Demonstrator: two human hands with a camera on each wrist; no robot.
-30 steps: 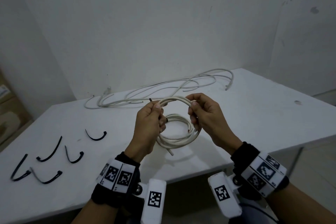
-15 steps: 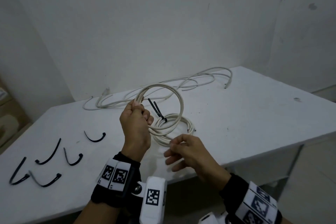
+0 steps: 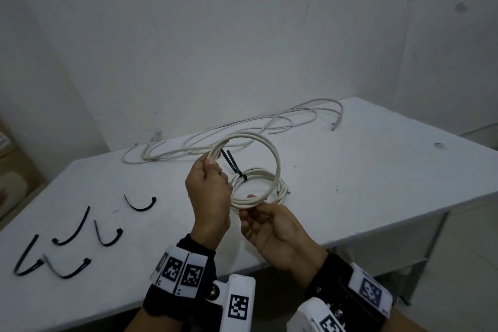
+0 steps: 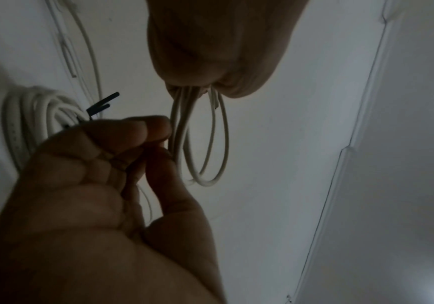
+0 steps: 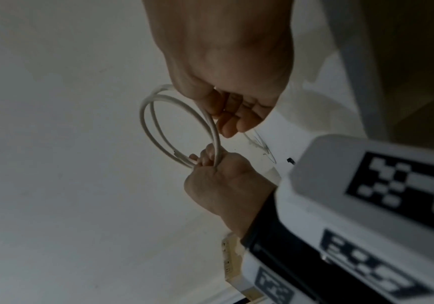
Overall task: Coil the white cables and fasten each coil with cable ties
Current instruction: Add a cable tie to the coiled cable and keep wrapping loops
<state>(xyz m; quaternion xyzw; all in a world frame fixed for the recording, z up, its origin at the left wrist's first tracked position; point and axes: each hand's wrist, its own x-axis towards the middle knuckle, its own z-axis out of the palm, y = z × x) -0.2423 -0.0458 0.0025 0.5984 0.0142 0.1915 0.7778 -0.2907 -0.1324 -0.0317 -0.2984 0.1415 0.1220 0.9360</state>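
I see five loose cable ties [image 3: 140,203] at 9 o'clock on the bench [image 3: 363,183]. Left hand [image 3: 208,194] grips the raised white cable coil [image 3: 276,162] at 10 o'clock; right hand [image 3: 272,232] pinches it at 6. Tied coil [image 3: 280,186] lies beneath.

Our hands are bare. We wear a black band [image 3: 200,249] on the left wrist and another black band [image 3: 330,268] on the right. Against each band sit white blocks printed with black-and-white square codes [image 3: 191,275], and a white camera box [image 3: 237,302] hangs below the left band.
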